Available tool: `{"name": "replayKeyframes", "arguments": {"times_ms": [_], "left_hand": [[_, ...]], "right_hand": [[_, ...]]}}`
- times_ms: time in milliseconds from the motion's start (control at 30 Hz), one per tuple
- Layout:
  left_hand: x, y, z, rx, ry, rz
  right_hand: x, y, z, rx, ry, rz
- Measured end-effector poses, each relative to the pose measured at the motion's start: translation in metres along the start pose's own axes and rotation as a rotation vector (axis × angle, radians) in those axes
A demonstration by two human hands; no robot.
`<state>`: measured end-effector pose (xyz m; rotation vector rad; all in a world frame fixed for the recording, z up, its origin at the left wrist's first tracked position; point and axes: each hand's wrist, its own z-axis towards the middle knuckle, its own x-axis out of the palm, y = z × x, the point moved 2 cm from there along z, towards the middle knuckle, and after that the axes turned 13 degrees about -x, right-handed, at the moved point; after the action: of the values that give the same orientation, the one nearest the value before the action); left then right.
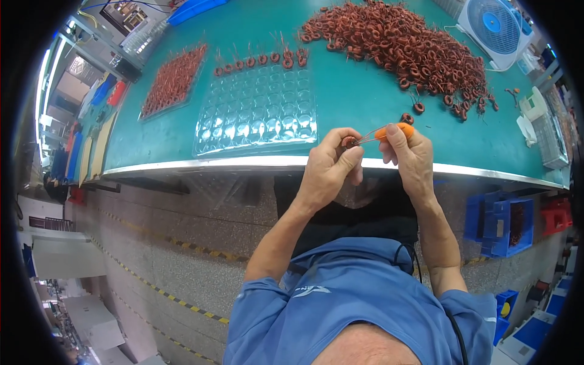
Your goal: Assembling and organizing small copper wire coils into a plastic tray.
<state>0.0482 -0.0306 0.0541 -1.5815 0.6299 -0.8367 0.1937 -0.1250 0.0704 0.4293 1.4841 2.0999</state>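
My left hand (327, 164) pinches a small ring coil wound with copper wire (349, 142), above the bench's front edge. My right hand (411, 157) is closed around a tool with an orange handle (395, 131). Thin lines run from the handle to the coil; I cannot tell the tool's tip from the coil's wire leads. Beyond my left hand lies a clear plastic tray (255, 115) with round pockets. A row of coils (263, 59) with upright leads fills its far edge. Two loose coils (407, 118) lie just past my right hand.
A big heap of copper coils (389, 42) covers the far right of the green bench (353, 91). At the left sits a tray packed with coils (175, 82). A blue-and-white fan (493, 27) stands at the back right. Blue crates (502, 225) are on the floor at right.
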Motion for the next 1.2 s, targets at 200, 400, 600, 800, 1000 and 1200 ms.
{"name": "replayKeyframes", "arguments": {"times_ms": [200,400,600,800,1000,1200], "left_hand": [[-0.005,0.002,0.003,-0.197,0.074,0.034],[0.0,0.003,0.004,-0.188,0.08,0.1],[0.011,0.007,0.002,-0.067,0.284,-0.056],[0.011,0.0,-0.009,-0.082,0.308,0.067],[0.014,-0.006,-0.017,-0.032,0.206,0.18],[0.012,-0.001,-0.021,0.101,0.025,0.349]], "right_hand": [[0.002,-0.008,-0.001,0.04,-0.015,0.032],[0.005,-0.004,0.003,0.154,0.041,0.263],[0.005,-0.009,0.007,0.223,0.067,0.458],[-0.005,-0.002,0.012,0.097,0.178,0.342],[-0.009,0.007,0.011,0.067,0.226,0.351],[-0.003,0.023,0.009,-0.183,0.24,0.011]]}}
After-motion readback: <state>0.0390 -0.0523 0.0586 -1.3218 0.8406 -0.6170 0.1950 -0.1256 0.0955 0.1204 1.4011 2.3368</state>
